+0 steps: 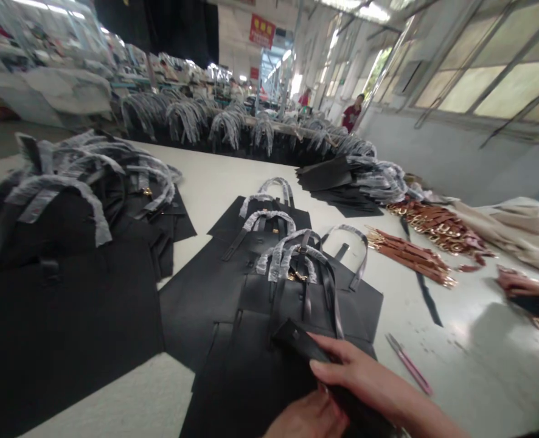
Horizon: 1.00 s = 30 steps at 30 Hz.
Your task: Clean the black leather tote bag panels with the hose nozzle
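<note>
Near the bottom of the head view, my right hand (349, 368) grips a folded black strap (301, 342), thumb on top and fingers around it. Just below and to the left, my left hand (308, 417) is closed under the same black piece; its fingertips are partly hidden. Under both hands lie flat black bag panels (251, 371), overlapping in a row that runs away from me. Their handles (274, 255) are wrapped in clear plastic, and small gold clasps (297, 276) show between them.
More black bag pieces (69, 292) are piled at the left. On the white table (461, 365) lie pink-handled snips (409, 365) and brown straps (410, 255) with gold hooks. Another person's hand (529, 289) is at the right edge. Black panels (342, 182) are stacked further back.
</note>
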### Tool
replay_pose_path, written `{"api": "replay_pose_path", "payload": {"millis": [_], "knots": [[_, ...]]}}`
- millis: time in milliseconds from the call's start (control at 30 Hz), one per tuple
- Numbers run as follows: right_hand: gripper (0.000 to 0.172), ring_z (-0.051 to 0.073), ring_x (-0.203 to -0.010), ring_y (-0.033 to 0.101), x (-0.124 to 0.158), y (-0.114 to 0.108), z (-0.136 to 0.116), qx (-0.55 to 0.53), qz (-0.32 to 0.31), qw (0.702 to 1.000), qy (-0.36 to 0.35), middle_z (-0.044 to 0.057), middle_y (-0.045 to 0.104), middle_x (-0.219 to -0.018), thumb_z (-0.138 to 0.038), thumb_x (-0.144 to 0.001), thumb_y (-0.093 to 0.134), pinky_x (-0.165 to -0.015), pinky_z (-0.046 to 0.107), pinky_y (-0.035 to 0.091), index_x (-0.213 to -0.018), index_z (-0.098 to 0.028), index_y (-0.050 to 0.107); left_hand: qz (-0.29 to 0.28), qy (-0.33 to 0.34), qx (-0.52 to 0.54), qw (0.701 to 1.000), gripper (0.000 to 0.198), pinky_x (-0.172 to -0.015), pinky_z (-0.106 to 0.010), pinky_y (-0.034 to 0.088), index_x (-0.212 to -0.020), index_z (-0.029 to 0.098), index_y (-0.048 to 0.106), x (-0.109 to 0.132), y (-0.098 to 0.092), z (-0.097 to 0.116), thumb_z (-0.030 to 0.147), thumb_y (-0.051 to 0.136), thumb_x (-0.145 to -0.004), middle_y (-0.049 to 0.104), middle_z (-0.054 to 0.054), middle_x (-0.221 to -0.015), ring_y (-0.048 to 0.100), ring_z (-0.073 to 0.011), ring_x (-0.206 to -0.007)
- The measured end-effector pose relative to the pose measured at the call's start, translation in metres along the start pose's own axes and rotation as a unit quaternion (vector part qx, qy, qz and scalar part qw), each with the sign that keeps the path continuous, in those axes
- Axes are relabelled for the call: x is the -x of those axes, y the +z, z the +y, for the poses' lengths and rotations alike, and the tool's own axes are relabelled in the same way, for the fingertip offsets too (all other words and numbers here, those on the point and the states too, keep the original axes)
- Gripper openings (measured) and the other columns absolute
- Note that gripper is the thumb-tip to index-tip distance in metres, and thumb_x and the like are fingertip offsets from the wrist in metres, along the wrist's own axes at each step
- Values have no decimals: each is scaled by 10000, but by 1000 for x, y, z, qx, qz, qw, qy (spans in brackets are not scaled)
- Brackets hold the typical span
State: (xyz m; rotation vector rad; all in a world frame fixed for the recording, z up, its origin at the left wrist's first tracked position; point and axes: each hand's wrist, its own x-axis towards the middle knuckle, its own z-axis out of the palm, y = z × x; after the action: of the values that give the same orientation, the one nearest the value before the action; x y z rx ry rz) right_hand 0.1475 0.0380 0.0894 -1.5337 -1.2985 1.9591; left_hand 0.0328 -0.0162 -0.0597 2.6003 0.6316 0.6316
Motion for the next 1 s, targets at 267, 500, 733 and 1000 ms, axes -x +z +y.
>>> {"api": "replay_pose_path", "payload": {"millis": [267, 500, 733, 1000], "knots": [[545, 108, -505, 555, -11, 16, -20, 73, -32, 996, 42, -34, 611, -677, -382, -779, 649, -471, 197, 447, -1299, -242, 564, -63, -97, 131, 985, 355, -908, -253, 507, -1306, 234, 498, -6, -11, 1, 301, 399, -971, 620, -53, -1270, 585, -199, -1154], [400, 90, -376, 525, -42, 39, -40, 89, -84, 990, 72, -52, 553, -609, -384, -832, 564, -357, 187, 415, -1194, -214, 579, -84, -77, 167, 979, 364, -1027, -296, 422, -1309, 163, 497, -7, -25, 1, 251, 372, -978, 562, -101, -1342, 507, -221, -1253], [511, 94, -400, 558, -64, 59, -69, 103, 9, 994, -36, -49, 546, -646, -354, -855, 549, -367, 192, 439, -1332, -199, 454, -79, -86, 162, 980, 388, -993, -280, 456, -1325, 197, 460, -3, -19, -3, 231, 454, -939, 551, -85, -1355, 519, -199, -1235], [849, 139, -447, 584, 33, 5, -4, 30, 185, 981, -51, -41, 604, -647, -536, -730, 673, -419, 253, 471, -1441, -216, 336, 9, -68, 66, 995, 315, -1033, -256, 414, -1181, 172, 569, 20, -78, -6, 130, 477, -882, 602, -51, -1253, 514, -151, -1188]]}}
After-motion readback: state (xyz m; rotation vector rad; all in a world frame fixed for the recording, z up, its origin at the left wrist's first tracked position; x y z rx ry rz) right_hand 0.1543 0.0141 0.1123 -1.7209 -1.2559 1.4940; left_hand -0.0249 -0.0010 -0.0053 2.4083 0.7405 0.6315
